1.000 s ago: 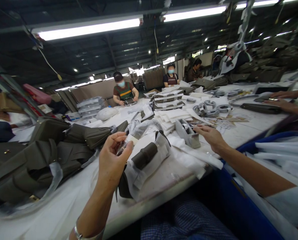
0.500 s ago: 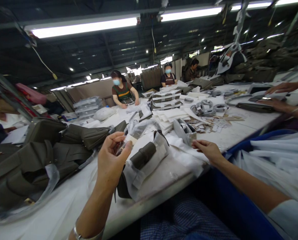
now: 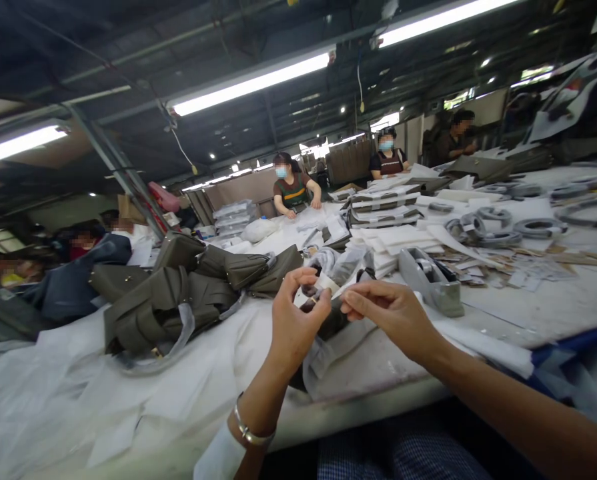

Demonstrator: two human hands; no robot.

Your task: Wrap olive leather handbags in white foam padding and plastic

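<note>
My left hand [image 3: 298,323] pinches a small white slip [image 3: 327,283] between thumb and forefinger, its other fingers curled. Close beside it, my right hand [image 3: 395,320] has thumb and fingertips pressed together; whatever they hold is too small to make out. Under both hands lies a dark olive bag piece [image 3: 334,321], partly wrapped in thin translucent sheet [image 3: 345,348] and largely hidden by the hands. A grey tape dispenser [image 3: 441,297] stands on the table just beyond my right hand.
Olive bags [image 3: 171,307] are heaped at the left. White sheets [image 3: 123,393] cover the table's near left. Tape rolls [image 3: 495,227] and small paper tags [image 3: 518,277] lie at the right. Across the table, a masked person [image 3: 293,187] works near stacked, wrapped pieces [image 3: 383,207].
My right hand has come away from the tape dispenser and moved to the fingertips of my left hand. The view has swung left, and the co-worker's hands at the right are out of sight.
</note>
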